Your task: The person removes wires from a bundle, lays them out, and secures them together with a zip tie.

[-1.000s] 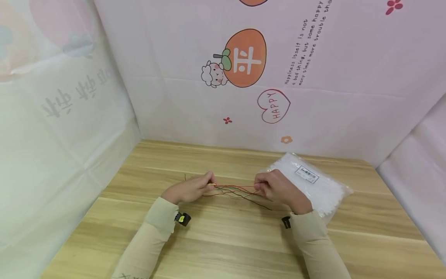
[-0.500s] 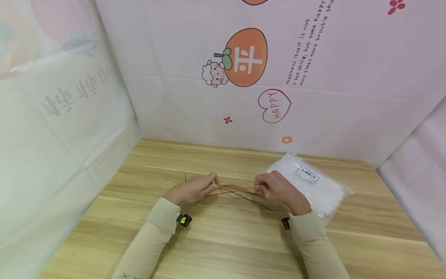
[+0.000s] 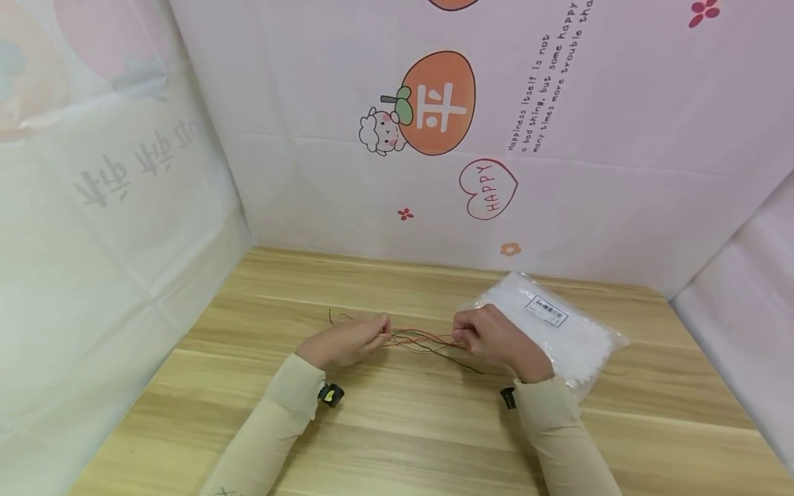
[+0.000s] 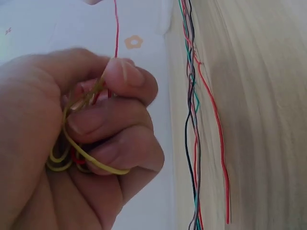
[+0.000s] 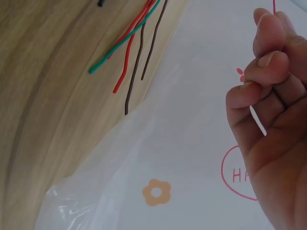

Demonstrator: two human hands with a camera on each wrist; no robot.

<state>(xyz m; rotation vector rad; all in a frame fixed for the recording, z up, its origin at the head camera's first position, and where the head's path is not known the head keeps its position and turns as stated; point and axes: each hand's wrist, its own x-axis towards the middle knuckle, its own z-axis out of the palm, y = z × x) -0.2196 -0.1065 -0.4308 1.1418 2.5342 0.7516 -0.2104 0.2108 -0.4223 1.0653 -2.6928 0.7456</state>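
My left hand [image 3: 347, 341] holds a red wire [image 4: 116, 28] between thumb and forefinger. Yellow strands [image 4: 96, 162], looped, are curled within the same hand's fingers. At the other end, my right hand [image 3: 490, 334] pinches the red wire at its fingertips, with its other fingers curled. This wire stretches between both hands. Below it, a loose bundle of thin wires [image 4: 192, 81] in red, green, black and brown lies along the table; its ends fan out, including a green wire end [image 5: 100, 64]. In the head view the hands cover parts of the bundle.
A clear plastic bag [image 3: 577, 344] of white contents, with a barcode label [image 3: 546, 311], lies beside and behind my right hand. The wooden table [image 3: 397, 434] meets a printed white cloth wall [image 3: 329, 200] at the back. Cloth also hangs at both sides.
My left hand has shifted slightly right and turned, so the yellow strand at its fingertips no longer shows in the head view. My right hand stays nearly still.
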